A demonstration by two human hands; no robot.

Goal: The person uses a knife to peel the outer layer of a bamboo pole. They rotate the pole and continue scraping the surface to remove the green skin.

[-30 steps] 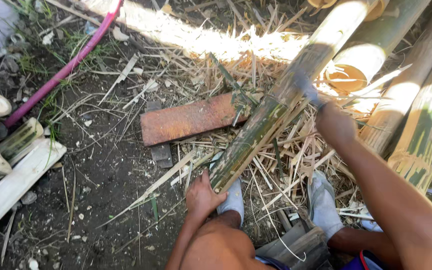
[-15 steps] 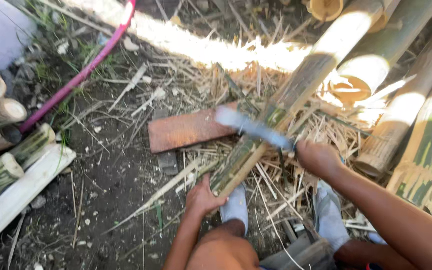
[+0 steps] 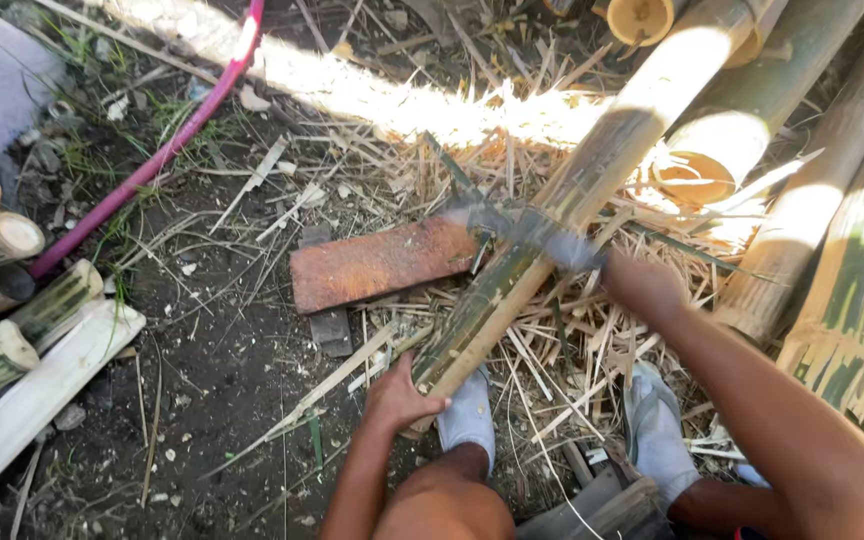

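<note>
Blade blurred against the bamboo pole slanting over the ground – right hand clenched on its handle, left hand wrapped round the pole's near end – a glancing cut could run toward those steadying fingers.

Dirt ground strewn with bamboo shavings, plank, poles
</note>
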